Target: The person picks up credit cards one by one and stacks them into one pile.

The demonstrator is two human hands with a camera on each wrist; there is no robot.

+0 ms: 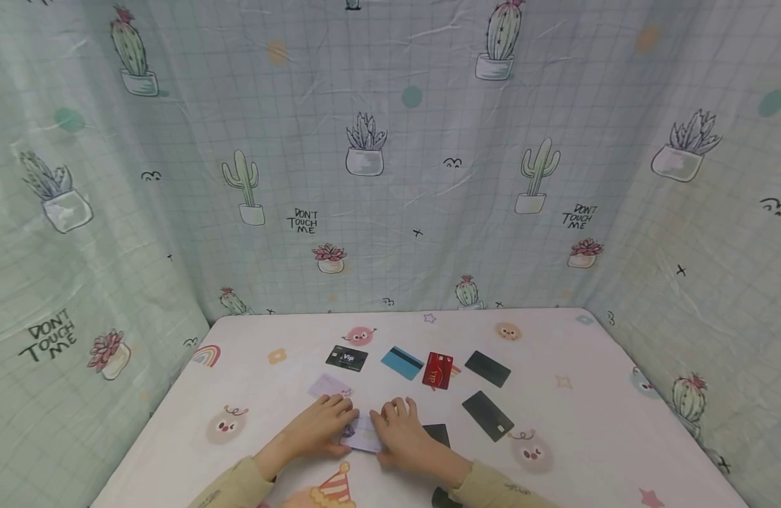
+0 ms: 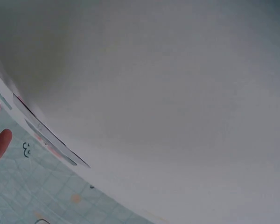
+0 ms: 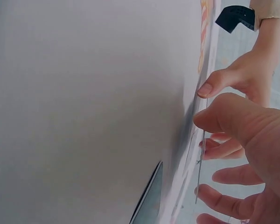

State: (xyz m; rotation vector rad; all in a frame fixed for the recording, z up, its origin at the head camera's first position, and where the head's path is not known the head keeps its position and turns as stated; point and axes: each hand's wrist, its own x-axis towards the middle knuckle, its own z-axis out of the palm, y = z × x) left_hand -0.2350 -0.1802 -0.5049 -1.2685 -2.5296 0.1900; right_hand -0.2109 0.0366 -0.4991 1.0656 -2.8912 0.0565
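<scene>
Lilac card [image 1: 362, 436] is held over the near middle of the white table [image 1: 600, 437], pinched at its left end by the left hand [image 1: 320, 428] and at its right end by the right hand [image 1: 403, 434], thumbs and fingers being clamped on it from both sides. Beyond the hands, a second lilac card [image 1: 329, 385], a black VIP card [image 1: 347, 358], a blue card [image 1: 403, 363] and a red VIP card [image 1: 437, 370] are spread apart. Farther right, two dark cards [image 1: 488, 415] are laid, and a partly hidden black piece [image 1: 437, 433] is seen beside the right hand.

two fingertips [image 2: 2, 143] at left | thin cards [image 2: 37, 123] on pale tabletop [image 2: 177, 116] | gridded cloth [image 2: 51, 184] beyond
</scene>
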